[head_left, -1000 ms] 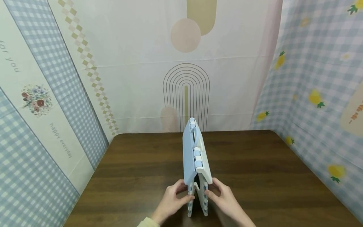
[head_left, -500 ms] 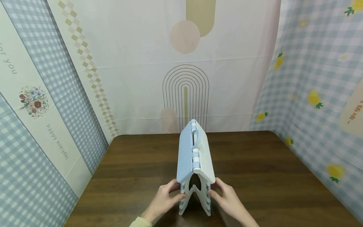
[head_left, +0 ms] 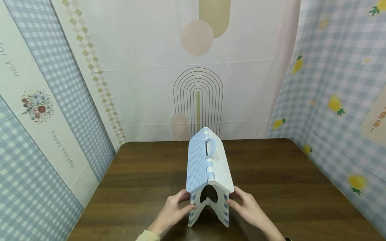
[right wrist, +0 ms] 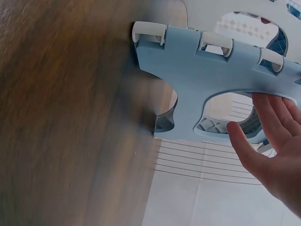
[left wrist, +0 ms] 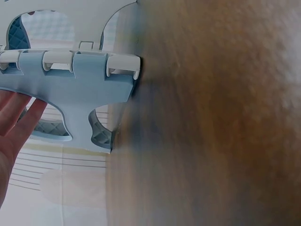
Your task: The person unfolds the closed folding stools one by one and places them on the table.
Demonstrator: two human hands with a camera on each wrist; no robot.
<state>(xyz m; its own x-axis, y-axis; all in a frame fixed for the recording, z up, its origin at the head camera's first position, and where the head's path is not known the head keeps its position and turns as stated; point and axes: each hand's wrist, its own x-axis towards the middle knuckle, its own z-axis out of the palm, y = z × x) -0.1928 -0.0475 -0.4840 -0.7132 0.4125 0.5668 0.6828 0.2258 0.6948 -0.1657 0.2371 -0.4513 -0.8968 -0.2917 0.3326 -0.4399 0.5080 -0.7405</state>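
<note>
1. Head view: the folding stool (head_left: 210, 170), blue on one half of its top and white on the other, stands part-way spread on the wooden table (head_left: 144, 187), between my hands; a blue handle (head_left: 214, 147) rises along its ridge; my left hand (head_left: 176, 209) grips the left leg (head_left: 194, 216) by its near edge, thumb in front; my right hand (head_left: 248, 207) holds the right leg (head_left: 221, 211) likewise; a patterned cloth (head_left: 141, 83) hangs behind.
2. Left wrist view: my left fingers (left wrist: 29, 123) meet the rim of a cutout in a blue panel (left wrist: 82, 94); white hinge pieces (left wrist: 124, 62) line its edge.
3. Right wrist view: my right fingers (right wrist: 269, 117) reach the cutout rim of the other blue panel (right wrist: 186, 70); my thumb (right wrist: 247, 150) lies lower, apart from them; whether its tip presses there, I cannot tell.
</note>
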